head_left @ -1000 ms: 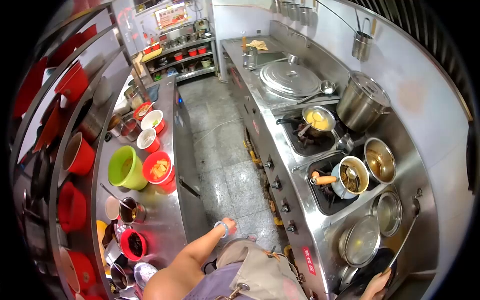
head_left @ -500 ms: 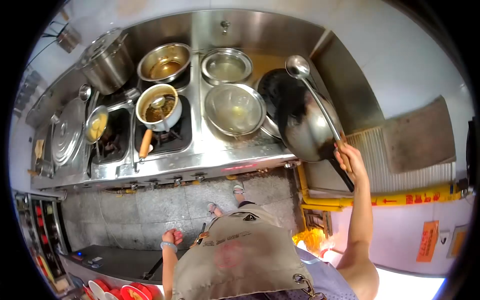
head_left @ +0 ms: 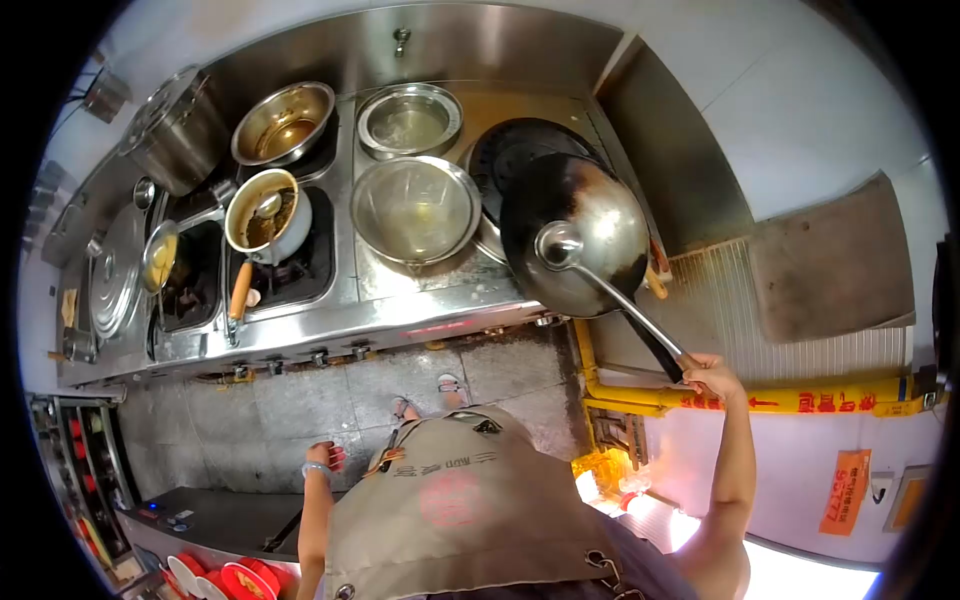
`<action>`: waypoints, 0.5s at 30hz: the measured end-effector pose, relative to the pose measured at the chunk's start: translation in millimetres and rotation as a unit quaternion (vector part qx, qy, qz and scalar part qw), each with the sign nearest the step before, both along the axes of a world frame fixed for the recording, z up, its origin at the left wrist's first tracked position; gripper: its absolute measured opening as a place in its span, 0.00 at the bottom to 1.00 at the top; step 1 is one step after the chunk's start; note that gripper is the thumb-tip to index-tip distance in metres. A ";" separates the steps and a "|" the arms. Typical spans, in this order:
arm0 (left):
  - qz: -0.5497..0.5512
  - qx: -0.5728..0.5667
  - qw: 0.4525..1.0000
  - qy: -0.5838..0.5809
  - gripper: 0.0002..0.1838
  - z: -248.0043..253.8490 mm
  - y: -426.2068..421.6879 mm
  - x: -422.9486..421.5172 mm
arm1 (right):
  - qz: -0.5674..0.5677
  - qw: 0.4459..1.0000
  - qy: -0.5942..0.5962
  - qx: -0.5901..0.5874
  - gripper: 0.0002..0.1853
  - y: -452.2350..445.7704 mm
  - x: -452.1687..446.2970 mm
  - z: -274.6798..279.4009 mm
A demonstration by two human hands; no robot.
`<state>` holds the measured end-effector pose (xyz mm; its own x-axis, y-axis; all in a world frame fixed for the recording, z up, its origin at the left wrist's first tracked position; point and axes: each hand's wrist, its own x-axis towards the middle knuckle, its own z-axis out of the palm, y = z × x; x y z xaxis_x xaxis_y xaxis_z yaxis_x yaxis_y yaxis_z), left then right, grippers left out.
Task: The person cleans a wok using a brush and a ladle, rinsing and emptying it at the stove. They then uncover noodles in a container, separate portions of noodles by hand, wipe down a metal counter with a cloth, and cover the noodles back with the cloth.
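Note:
My right hand [head_left: 712, 378] grips a long steel ladle [head_left: 628, 302] by the wooden end of its handle. The ladle's round bowl is over the inside of the dark-rimmed wok [head_left: 612, 222]; whether it touches the metal I cannot tell. The wok sits tilted on the right burner, its black handle running down beneath the ladle toward my right hand. At my left side, away from the stove, my left hand [head_left: 324, 456] hangs low with loosely bent fingers and nothing visible in it. A bracelet circles that wrist.
Left of the wok stand a mesh strainer [head_left: 416, 212] over a bowl and a steel basin [head_left: 410, 122]. Farther left are a white saucepan [head_left: 268, 222] with a spoon in dark sauce, another basin [head_left: 284, 124] and a tall stockpot [head_left: 176, 132]. A yellow pipe [head_left: 760, 398] runs along the right.
The ladle's bowl has swung down and left from above the wok's back rim to the wok's inside. My right hand has lowered slightly. The whole view has shifted.

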<state>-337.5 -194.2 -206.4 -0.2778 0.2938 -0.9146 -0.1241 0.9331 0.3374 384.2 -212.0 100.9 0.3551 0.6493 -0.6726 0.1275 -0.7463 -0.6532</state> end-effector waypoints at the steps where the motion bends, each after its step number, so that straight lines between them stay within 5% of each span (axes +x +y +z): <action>1: 0.009 0.000 1.000 0.013 0.16 4.1 0.3 4.8 | 0.004 1.000 0.020 -0.009 0.18 2.4 8.4 -3.4; 5: -0.007 -0.026 1.000 0.011 0.16 -12.1 -9.8 9.5 | 0.031 0.994 0.108 -0.007 0.15 12.6 27.6 13.1; 15: -0.035 -0.062 0.997 0.031 0.16 -9.3 -10.1 30.3 | 0.101 0.991 0.073 -0.041 0.21 99.1 88.7 72.2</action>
